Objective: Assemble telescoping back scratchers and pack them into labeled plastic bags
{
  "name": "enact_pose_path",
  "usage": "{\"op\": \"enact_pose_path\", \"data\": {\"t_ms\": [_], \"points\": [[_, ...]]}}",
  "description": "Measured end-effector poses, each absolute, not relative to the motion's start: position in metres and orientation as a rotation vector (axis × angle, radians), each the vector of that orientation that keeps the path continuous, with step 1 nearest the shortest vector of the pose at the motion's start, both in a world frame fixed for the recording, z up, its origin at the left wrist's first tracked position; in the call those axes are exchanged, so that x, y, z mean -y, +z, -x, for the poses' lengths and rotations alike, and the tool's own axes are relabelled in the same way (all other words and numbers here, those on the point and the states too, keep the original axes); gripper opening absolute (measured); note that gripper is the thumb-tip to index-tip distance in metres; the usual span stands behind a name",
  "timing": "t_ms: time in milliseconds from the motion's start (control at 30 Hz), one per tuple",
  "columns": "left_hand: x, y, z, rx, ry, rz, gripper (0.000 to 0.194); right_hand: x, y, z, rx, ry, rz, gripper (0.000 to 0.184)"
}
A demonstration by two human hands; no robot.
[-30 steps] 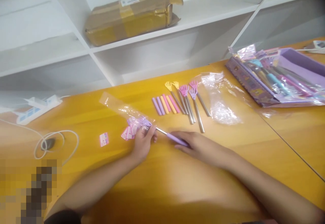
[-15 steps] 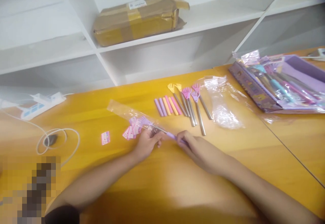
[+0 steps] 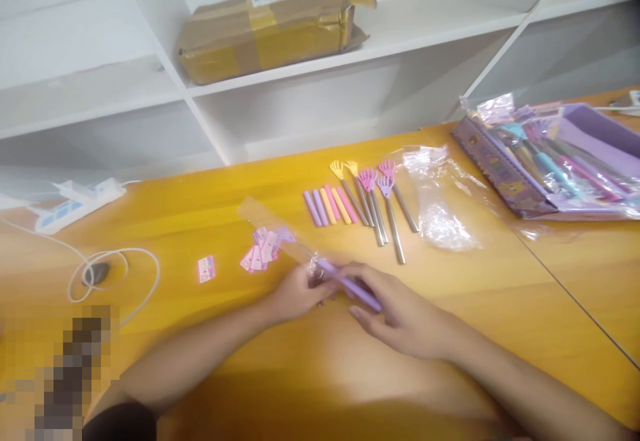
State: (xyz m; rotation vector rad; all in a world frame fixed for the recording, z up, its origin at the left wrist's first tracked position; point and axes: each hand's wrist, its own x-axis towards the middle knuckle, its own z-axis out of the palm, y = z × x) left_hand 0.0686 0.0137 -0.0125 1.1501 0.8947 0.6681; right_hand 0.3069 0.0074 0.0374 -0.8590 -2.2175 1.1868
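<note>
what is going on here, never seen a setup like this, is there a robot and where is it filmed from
No robot here: these are a person's bare hands, filmed by a camera worn on their head, looking forward and down. The left hand grips a clear bag; a purple scratcher lies partly inside it. The right hand is at the scratcher's outer end, thumb apart. On the table lie coloured grips, other scratchers, pink cards, crumpled plastic and a purple box of packed scratchers. Behind, a carton sits on a shelf.

held scratcher head [image 3: 286, 234] blurry
</note>
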Motion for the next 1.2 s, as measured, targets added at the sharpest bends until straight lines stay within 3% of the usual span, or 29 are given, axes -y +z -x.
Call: {"op": "enact_pose_path", "data": {"t_ms": [67, 300, 500, 633, 967, 1033, 1200], "points": [[-0.017, -0.013, -0.067, -0.875, 0.715, -1.049, 0.048, -0.009, 0.039, -0.309, 2.254, 1.231, 0.802, 0.047], [-0.022, -0.018, -0.064, -0.822, 0.811, -0.877, 0.036, -0.018, 0.033, -0.312, 2.289, 1.211, 0.644, 0.035], [-0.012, -0.008, -0.067, -0.827, 0.637, -1.132, 0.047, -0.016, 0.022, -0.303, 2.178, 0.907, 0.675, 0.016], [0.004, -0.002, -0.073, -0.804, 0.453, -1.207, 0.042, -0.010, 0.019, -0.294, 2.138, 0.661, 0.724, 0.011], [0.012, -0.003, -0.075, -0.727, 0.373, -1.202, 0.039, -0.006, 0.026, -0.291, 2.033, 0.685, 0.830, 0.006], [0.011, -0.003, -0.074, -0.689, 0.393, -1.173, 0.041, -0.010, 0.028, -0.295, 2.064, 0.725, 0.777, 0.010], [0.007, -0.001, -0.070, -0.625, 0.478, -1.074, 0.045, -0.021, 0.027, -0.309, 2.271, 0.758, 0.580, 0.052]]}}
